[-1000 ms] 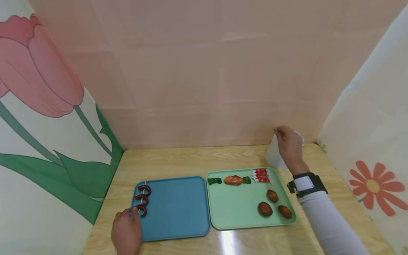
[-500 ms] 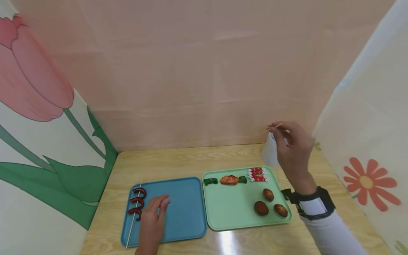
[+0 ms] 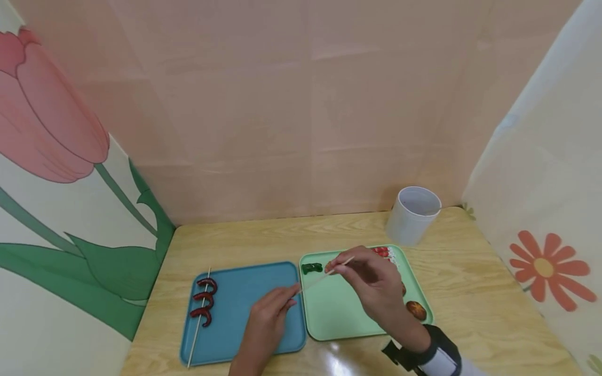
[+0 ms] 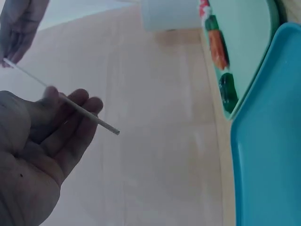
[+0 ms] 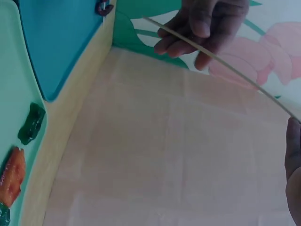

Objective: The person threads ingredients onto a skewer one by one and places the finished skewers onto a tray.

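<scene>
A thin wooden skewer (image 3: 316, 282) is held bare between both hands, above the seam of two trays. My left hand (image 3: 268, 319) has thumb and fingers at one end; in the left wrist view the skewer (image 4: 82, 110) passes between the thumb and fingers. The other end is pinched in the fingertips of my right hand (image 3: 376, 282). On the left side of the blue tray (image 3: 256, 308) lies a loaded skewer with three dark red curled pieces (image 3: 203, 297). The green tray (image 3: 329, 313) bears a dark green piece (image 3: 312, 268) and an orange piece (image 5: 13, 176), partly hidden by my right hand in the head view.
A white cup (image 3: 411, 222) stands behind the green tray, near the back wall. Red-and-white pieces (image 3: 382, 252) and brown oval pieces (image 3: 416, 310) lie on the green tray's right side. Decorated panels flank the wooden table (image 3: 263, 237) left and right.
My right hand has brought a skewer from the cup down and left over the green tray. The left hand has let go of the loaded skewer and moved right to meet the new one.
</scene>
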`<action>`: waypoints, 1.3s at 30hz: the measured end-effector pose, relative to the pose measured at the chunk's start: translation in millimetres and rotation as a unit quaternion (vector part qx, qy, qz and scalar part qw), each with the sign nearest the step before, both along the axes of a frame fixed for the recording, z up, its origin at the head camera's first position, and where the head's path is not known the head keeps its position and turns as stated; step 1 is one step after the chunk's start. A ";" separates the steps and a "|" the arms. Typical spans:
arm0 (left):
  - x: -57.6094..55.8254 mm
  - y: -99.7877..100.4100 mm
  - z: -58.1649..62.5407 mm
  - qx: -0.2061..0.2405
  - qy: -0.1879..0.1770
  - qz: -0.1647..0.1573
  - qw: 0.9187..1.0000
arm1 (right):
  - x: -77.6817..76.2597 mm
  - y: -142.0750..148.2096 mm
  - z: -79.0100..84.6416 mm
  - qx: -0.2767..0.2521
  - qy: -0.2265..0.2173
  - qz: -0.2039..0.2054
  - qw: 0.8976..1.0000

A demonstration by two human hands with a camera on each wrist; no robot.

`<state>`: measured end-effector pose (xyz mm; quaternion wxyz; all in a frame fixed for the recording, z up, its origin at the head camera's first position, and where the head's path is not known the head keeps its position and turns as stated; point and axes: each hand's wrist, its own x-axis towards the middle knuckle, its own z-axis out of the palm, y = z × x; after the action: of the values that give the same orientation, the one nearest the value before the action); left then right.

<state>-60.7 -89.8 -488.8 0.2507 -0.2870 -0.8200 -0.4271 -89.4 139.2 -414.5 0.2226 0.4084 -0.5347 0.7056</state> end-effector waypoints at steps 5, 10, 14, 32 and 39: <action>0.5 6.7 -2.2 0.022 -0.003 -0.024 0.999 | 8.2 -1.3 -7.4 -0.014 -0.004 -0.008 1.000; 1.6 7.8 -5.8 0.023 -0.030 0.006 0.999 | 13.4 7.5 -12.2 0.055 -0.053 -0.088 0.993; 2.8 1.5 -6.8 0.066 -0.085 0.044 0.993 | 15.1 28.3 -27.3 0.319 -0.117 -0.270 0.901; 10.6 -30.8 -0.3 0.097 -0.235 0.118 0.960 | 27.9 92.8 -139.6 0.696 -0.139 -0.319 0.628; 11.0 -30.8 -0.3 0.105 -0.241 0.110 0.959 | 25.8 93.3 -144.4 0.686 -0.159 -0.320 0.634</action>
<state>-49.7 -120.7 -489.1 0.1197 -0.0555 -0.8333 -0.5368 -63.6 232.4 -558.9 0.0016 0.1282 -0.9890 0.0742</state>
